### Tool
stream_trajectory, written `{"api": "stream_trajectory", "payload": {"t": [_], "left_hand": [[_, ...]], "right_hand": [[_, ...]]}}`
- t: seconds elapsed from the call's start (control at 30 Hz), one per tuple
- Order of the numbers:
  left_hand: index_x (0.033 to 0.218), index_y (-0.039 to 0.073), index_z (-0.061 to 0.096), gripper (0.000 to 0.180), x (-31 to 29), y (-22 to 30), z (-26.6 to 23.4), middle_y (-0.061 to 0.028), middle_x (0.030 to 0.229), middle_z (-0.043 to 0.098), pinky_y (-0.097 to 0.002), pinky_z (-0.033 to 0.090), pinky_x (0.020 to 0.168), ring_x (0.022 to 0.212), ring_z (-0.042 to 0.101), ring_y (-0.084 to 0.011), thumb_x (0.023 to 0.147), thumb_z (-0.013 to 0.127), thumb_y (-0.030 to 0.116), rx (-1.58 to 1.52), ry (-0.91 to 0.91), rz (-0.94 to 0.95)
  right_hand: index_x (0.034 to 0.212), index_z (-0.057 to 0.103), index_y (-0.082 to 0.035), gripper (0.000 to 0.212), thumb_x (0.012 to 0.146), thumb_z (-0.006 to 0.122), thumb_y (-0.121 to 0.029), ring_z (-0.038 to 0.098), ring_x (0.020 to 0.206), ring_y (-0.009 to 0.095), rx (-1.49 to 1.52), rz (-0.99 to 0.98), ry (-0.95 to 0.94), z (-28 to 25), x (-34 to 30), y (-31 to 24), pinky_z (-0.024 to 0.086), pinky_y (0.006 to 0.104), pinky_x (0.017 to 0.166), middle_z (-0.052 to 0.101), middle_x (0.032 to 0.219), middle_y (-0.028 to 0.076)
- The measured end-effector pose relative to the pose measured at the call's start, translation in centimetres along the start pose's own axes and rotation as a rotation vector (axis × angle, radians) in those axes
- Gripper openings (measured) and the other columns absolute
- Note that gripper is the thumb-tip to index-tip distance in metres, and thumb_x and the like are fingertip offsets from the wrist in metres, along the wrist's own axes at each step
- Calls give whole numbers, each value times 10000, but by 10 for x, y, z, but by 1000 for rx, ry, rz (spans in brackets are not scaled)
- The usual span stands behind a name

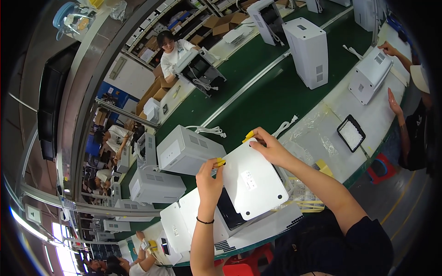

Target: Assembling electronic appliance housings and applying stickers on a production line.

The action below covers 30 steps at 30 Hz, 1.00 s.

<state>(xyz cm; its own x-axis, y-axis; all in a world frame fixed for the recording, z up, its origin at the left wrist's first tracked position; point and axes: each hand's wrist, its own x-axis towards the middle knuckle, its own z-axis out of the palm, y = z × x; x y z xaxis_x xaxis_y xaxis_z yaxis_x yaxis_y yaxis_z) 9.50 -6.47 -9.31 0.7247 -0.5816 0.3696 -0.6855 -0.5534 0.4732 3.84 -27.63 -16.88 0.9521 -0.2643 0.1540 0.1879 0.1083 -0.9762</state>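
A white appliance housing [241, 181] tilts in front of me, its flat rounded face turned up, with a small label in the middle and black round feet at its corners. My left hand [210, 181] is closed at the upper-left corner, thumb and finger pinched beside a black foot. At the upper-right corner my right hand [269, 148] grips the edge, its thumb by another foot. Yellow coverings sit on some fingertips of both hands. Below the housing shows a glossy dark panel [229, 210]. Whether my left fingers also hold a loose foot cannot be made out.
White appliances [191, 149] stand at left and across the green conveyor [262, 87]. A black tray [351, 133] of small white pieces lies right. Strips of black pads [294, 221] line the near edge. Co-workers [177, 57] work across and alongside; red stools [384, 168] stand below.
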Motion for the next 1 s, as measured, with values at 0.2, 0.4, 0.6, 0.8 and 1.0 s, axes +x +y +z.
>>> {"api": "stream_trajectory", "payload": {"t": [0.2, 0.4, 0.6, 0.8, 1.0], "left_hand": [[1139, -6, 551, 397, -13, 22, -3, -169, 917, 654, -336, 487, 761, 843, 627, -308, 753, 635, -48, 68, 39, -9], [1134, -7, 558, 348, -23, 28, -7, -171, 913, 612, -402, 433, 792, 898, 564, -335, 789, 603, -12, 295, -56, 143], [1179, -20, 527, 381, -33, 31, -7, -186, 1008, 615, -420, 402, 904, 1037, 536, -358, 805, 586, 15, 354, -108, 192], [1234, -16, 493, 405, -56, 46, -47, -208, 1196, 545, -435, 370, 974, 1126, 497, -379, 841, 577, 34, 290, -20, 92], [1181, 5, 555, 308, -93, 33, -91, -173, 1091, 597, -379, 411, 887, 998, 554, -331, 873, 555, 9, 77, 271, -95]], "right_hand": [[1198, 424, -44, 364, 904, 600, -167, 532, 1047, 207, -79, -61, 132, -7, -14, 2, 425, 331, 914, 539, 1149, 129], [1283, 331, -15, 554, 867, 667, -158, 579, 979, 202, -230, 27, 47, -30, -70, -40, 475, 316, 828, 491, 1167, 147], [1419, 104, 10, 793, 883, 655, -185, 620, 831, 194, -149, 260, -167, -37, -69, -61, 506, 302, 722, 450, 1204, 197], [1459, 84, -59, 793, 884, 622, -152, 615, 980, 218, 185, 425, -220, -15, -55, -48, 517, 358, 797, 562, 1189, 194], [1318, 438, -21, 490, 855, 581, -91, 651, 862, 190, 231, 441, -57, -21, 81, -31, 536, 314, 718, 634, 1037, 116]]}}
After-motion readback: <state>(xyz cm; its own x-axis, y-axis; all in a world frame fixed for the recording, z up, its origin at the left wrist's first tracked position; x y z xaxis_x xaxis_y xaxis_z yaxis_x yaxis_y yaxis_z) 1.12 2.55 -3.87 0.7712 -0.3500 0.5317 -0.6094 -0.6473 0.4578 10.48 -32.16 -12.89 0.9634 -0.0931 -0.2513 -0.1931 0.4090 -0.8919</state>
